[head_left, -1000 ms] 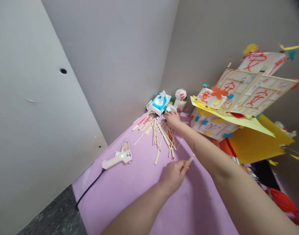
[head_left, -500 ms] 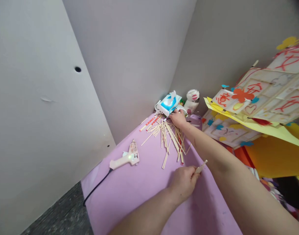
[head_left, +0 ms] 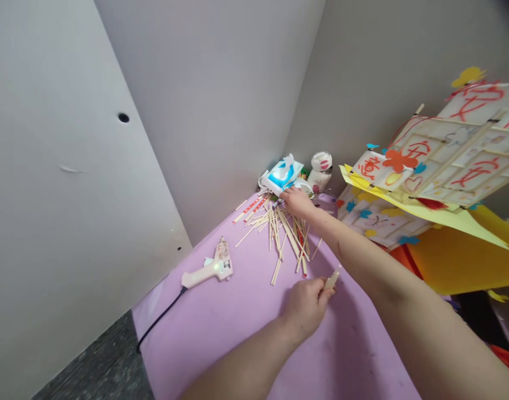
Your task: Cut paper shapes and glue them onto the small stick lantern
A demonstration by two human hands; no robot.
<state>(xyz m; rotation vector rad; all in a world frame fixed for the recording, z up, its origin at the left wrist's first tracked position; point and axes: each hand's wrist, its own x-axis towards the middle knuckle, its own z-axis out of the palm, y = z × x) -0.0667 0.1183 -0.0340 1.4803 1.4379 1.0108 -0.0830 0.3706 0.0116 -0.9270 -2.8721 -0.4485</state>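
Observation:
My left hand [head_left: 306, 305] is closed around pale wooden sticks [head_left: 332, 279], whose short ends jut out past the thumb; how many there are is unclear. Farther back, my right hand [head_left: 298, 201] reaches to the far end of a loose pile of wooden sticks [head_left: 275, 233], right beside a blue-and-white pack of wipes [head_left: 281, 174]. Its fingers are bent together and point down; what they grip is hidden. A small dark pen-like thing [head_left: 276, 204] lies by those fingertips. Left of the pile rests a pale glue gun [head_left: 212, 268], its light on.
A purple-covered table [head_left: 237, 333] sits in a corner between grey panels. Behind the right hand stands a white jar [head_left: 320, 171]. Paper-and-stick lanterns [head_left: 437, 155] with red writing take up the right side. The glue gun's black cord [head_left: 160, 318] runs over the left edge.
The view has shifted slightly, so everything sits a little farther left. My left hand has turned the sticks a bit. My right hand stays by the wipes and the pile.

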